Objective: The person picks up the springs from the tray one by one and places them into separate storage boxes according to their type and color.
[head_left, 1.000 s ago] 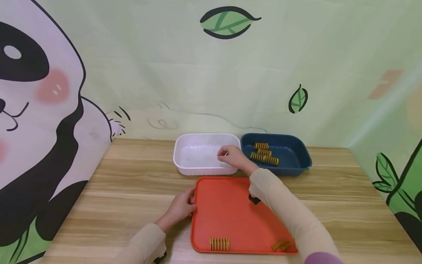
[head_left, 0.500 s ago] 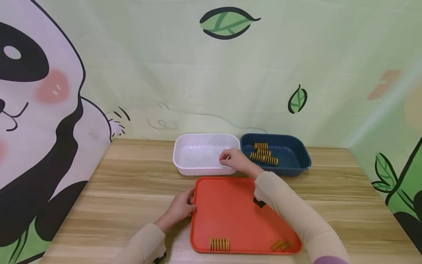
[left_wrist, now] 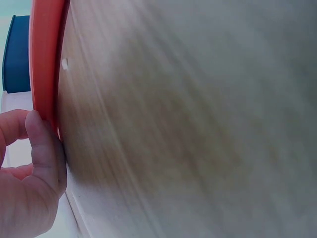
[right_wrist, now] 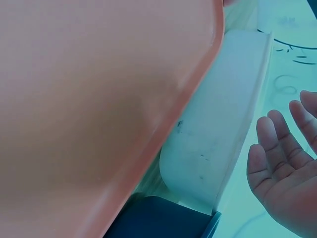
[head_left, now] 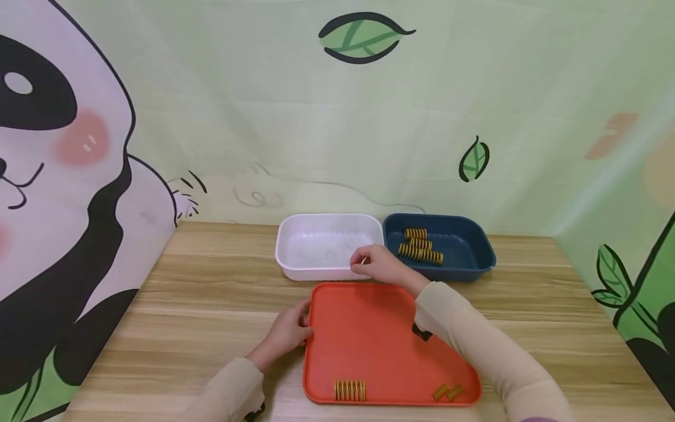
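My left hand (head_left: 287, 331) grips the left edge of the red tray (head_left: 369, 340), thumb and fingers at its rim (left_wrist: 45, 74). Over the front right of the white bin (head_left: 316, 274) is my right hand (head_left: 384, 265), fingers curled with the tips drawn together. A small pale spot shows between thumb and finger there; whether it is a held thing is unclear. In the right wrist view that hand's fingers (right_wrist: 277, 171) bend loosely and its thumb side is cut off. On the tray, a wide brass-coloured coil spring (head_left: 350, 391) lies front left; two small springs (head_left: 447, 392) lie front right.
A dark blue bin (head_left: 469, 249) touches the white bin's right side and holds several brass-coloured springs (head_left: 420, 253). Both bins stand behind the tray on a wooden table (head_left: 211, 281). A printed cloth backdrop (head_left: 253, 117) hangs behind the table.
My right hand has drawn back slightly toward the tray and a little right, from inside the white bin to its front rim. The left hand has stayed at the tray's edge.
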`<state>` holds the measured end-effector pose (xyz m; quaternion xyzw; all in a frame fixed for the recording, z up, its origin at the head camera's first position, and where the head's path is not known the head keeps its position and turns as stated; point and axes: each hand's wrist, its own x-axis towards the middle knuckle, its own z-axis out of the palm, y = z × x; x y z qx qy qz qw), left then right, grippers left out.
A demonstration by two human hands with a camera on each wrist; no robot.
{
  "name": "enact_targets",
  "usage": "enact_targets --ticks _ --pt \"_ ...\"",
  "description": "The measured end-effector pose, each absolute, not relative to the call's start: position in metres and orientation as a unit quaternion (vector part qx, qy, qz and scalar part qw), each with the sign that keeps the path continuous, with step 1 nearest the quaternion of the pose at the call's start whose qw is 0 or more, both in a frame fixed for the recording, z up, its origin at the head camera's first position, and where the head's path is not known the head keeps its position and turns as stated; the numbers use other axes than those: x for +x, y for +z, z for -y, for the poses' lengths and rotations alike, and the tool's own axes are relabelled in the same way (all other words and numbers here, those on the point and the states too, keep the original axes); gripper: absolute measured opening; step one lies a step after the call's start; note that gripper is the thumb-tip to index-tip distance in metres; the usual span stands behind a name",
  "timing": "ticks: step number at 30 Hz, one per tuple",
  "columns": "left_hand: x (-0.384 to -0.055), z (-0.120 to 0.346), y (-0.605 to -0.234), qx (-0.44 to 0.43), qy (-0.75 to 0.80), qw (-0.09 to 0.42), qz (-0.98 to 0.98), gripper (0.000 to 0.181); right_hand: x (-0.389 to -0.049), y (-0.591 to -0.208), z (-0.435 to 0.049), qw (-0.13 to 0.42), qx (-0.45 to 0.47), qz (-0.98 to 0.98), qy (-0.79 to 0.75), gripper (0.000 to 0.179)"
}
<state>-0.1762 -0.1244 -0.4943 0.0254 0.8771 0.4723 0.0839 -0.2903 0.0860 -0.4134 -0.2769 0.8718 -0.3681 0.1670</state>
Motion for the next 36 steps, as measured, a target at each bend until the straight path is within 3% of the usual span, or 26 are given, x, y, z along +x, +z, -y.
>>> enact_targets --ticks 25,36 --pt "-0.175 0.124 -0.494 0.022 0.472 0.086 -0.877 0.062 -0.253 -0.407 -0.094 0.190 -0.363 -0.842 -0.351 0.012" --pt "-0.176 0.123 -0.495 0.018 0.468 0.083 -0.880 0.062 -0.243 -0.410 -0.098 0.212 -0.368 -0.849 -0.315 0.019"
